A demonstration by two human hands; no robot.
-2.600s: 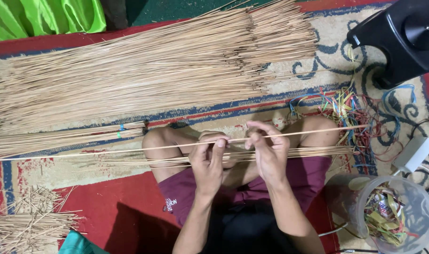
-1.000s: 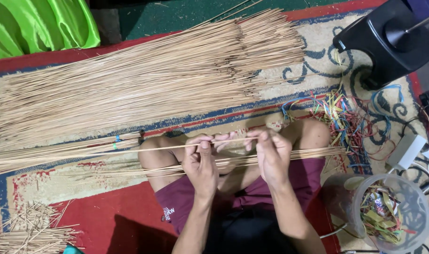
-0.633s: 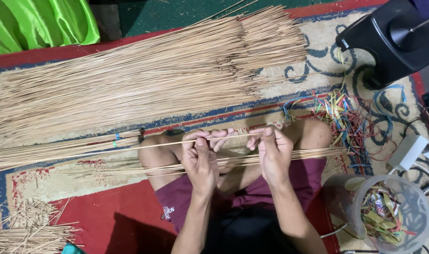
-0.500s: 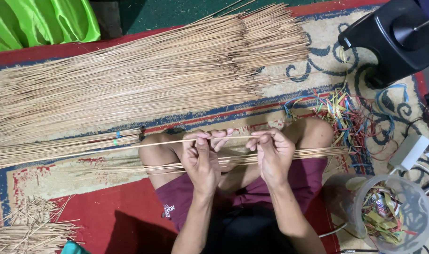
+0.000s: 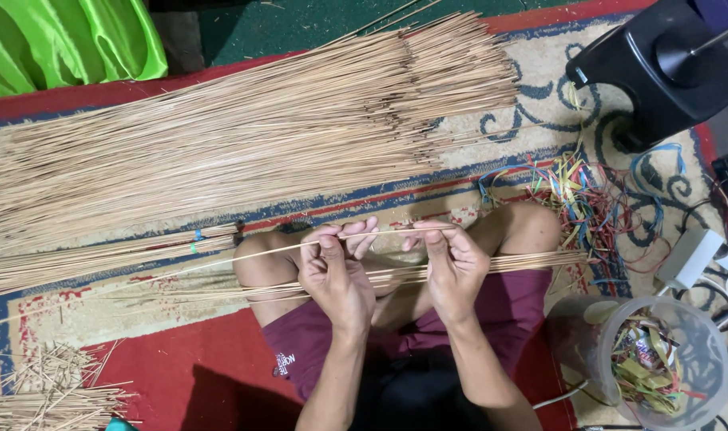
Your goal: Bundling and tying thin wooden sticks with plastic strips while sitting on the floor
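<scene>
I sit cross-legged on a patterned rug. My left hand [image 5: 332, 267] and my right hand [image 5: 452, 259] both pinch one long thin tan stick [image 5: 260, 254] that runs out to the left, its right end at my right fingertips. A small bundle of similar sticks [image 5: 531, 261] lies across my lap under my hands. A very large pile of long sticks [image 5: 244, 136] is spread on the rug beyond my knees.
A tangle of coloured strips [image 5: 579, 195] lies right of my knee. A clear plastic jar [image 5: 667, 367] holding strips stands at lower right. A black stand base [image 5: 659, 68] sits top right, green cloth [image 5: 52, 40] top left, short stick offcuts [image 5: 44, 391] at bottom left.
The stick has slid leftward through my fingers; its right end, once well past my right hand, now sits at my right fingertips. Both hands stayed over my lap.
</scene>
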